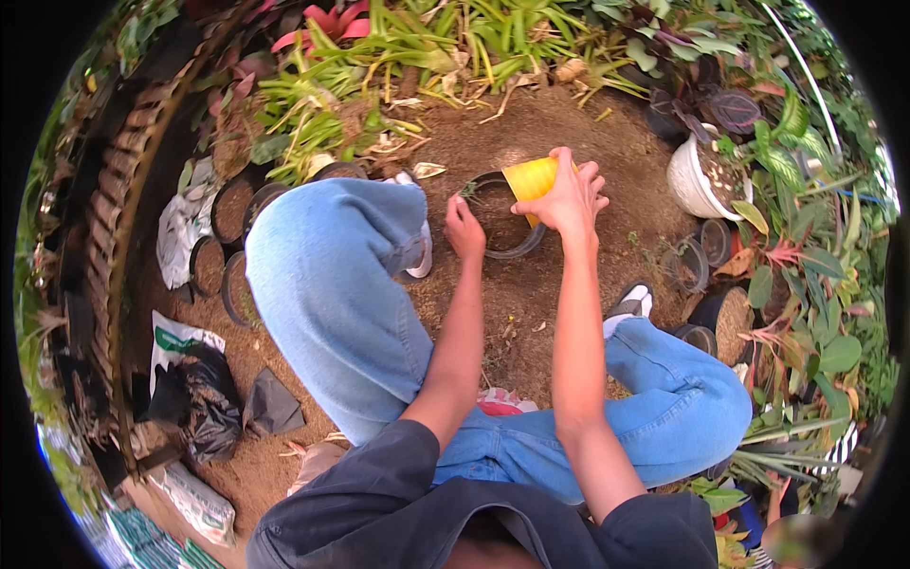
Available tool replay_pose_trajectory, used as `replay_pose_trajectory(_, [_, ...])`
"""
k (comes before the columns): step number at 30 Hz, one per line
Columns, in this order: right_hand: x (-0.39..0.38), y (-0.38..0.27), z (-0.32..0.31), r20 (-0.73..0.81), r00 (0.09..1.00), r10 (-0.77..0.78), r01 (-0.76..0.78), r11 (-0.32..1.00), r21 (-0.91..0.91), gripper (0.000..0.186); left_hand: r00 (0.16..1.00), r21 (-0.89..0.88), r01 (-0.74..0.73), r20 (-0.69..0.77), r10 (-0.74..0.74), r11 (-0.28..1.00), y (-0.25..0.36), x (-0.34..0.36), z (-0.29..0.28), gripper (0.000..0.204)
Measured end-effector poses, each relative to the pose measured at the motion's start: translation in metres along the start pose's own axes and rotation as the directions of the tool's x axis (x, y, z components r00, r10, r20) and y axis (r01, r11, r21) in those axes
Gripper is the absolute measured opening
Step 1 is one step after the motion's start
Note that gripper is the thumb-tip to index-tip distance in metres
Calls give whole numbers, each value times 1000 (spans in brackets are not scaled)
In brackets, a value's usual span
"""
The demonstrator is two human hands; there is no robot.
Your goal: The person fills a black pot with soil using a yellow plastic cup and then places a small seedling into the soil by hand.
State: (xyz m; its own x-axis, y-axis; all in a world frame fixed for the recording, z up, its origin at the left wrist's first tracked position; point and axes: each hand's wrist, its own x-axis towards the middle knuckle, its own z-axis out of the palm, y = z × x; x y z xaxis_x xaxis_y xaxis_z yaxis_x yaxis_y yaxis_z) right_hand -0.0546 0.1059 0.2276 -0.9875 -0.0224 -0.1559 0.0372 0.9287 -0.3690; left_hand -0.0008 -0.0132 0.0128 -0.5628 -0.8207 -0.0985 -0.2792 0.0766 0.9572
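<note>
Between my legs a round black pot (510, 251) stands on the brown soil. My right hand (569, 204) grips a yellow container (525, 178) that is tilted over the pot's right side. My left hand (464, 226) is closed at the pot's left rim, fingertips pinching a small green seedling (471, 190). What lies inside the pot is partly hidden by the yellow container and my right hand.
Several pots (231, 214) and plastic bags (204, 408) lie to my left, beside a dark railing (133, 190). Leafy plants (427, 47) line the back and right, near a white pot (687, 182). A blurred person (796, 536) is partly visible at lower right.
</note>
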Motion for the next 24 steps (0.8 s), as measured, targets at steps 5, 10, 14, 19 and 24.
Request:
replay_pose_trajectory(5, [43,99,1,-74,976,204,-164,917,363,103,1000,18,-10,-2,11,1000,-2,1,1,44])
replay_pose_trajectory(10, [46,214,39,114,821,560,-571,814,111,111,999,44,33,15,-33,998,1,-1,0,45])
replay_pose_trajectory(14, [36,288,91,335,707,623,-636,767,-86,112,999,10,15,42,-16,1000,6,-6,13,45])
replay_pose_trajectory(19, [15,232,118,334,632,699,-745,667,14,106,999,38,30,26,-31,999,-3,2,-1,44])
replay_pose_trajectory(24, [17,194,115,307,647,698,-747,662,67,102,1000,24,5,-4,-5,1000,4,-2,0,43])
